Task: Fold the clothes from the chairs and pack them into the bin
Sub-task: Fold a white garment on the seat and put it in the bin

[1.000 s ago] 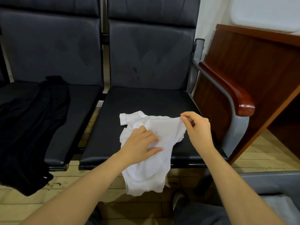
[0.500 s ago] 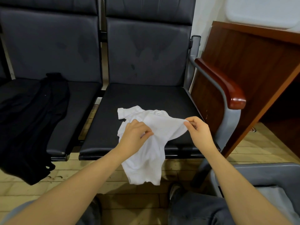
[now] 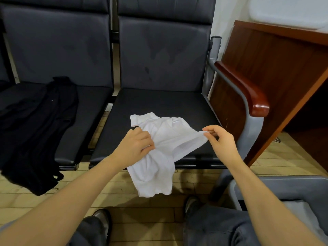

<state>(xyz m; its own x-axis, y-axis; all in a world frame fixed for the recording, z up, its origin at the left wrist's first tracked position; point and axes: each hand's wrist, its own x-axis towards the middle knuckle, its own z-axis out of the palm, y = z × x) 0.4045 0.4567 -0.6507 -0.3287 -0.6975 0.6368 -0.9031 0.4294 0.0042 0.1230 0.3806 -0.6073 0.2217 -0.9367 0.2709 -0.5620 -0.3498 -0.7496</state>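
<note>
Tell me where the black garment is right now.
In the head view, the black garment lies on the left chair seat, its lower end hanging over the front edge toward the floor.

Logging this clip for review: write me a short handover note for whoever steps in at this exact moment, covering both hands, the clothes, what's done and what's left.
Left hand grips the bunched middle of the white shirt.
Right hand pinches the shirt's right edge, pulling it taut.
The shirt lies partly on the right chair seat, its lower part hanging over the front edge.
The black garment drapes unfolded off the left seat.
The grey bin sits lower right; its contents are unclear.
Left: fold both, pack them.
</note>
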